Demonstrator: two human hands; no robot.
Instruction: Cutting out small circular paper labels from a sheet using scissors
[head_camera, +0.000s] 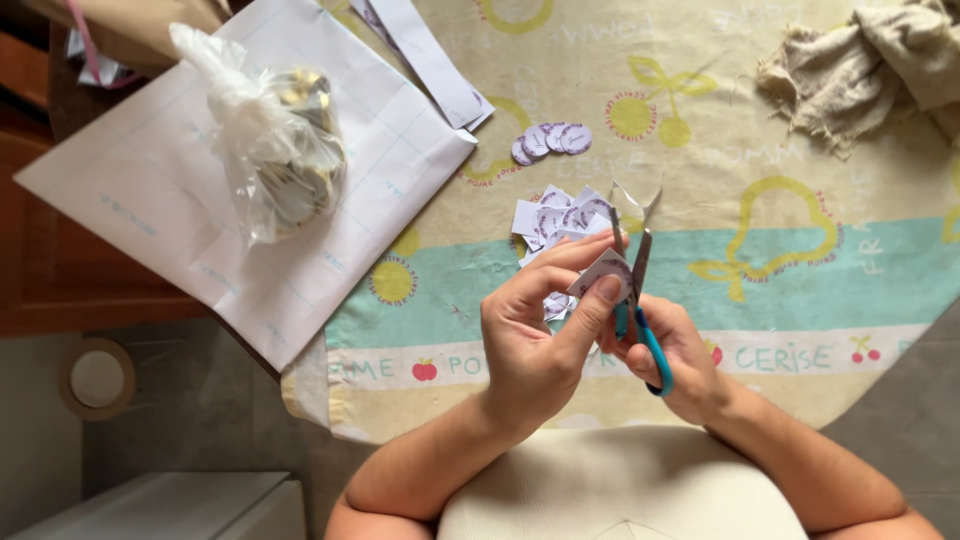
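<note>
I see my left hand (535, 335) pinching a paper piece (603, 272); beside it, my right hand (672, 352) grips blue-handled scissors (640, 300).

Your scissors (640, 300) have bright blue handles and grey blades. The paper piece (603, 272) you pinch is white with purple print, matching the cut squares (553, 222) and round discs (552, 139) nearby. The tablecloth (800, 150) is cream, patterned with yellow pears and cherries (small red apples too) and a turquoise band. The large sheet (150, 190) is white with faint blue grid lines; the cloth (860, 70) is beige.
</note>
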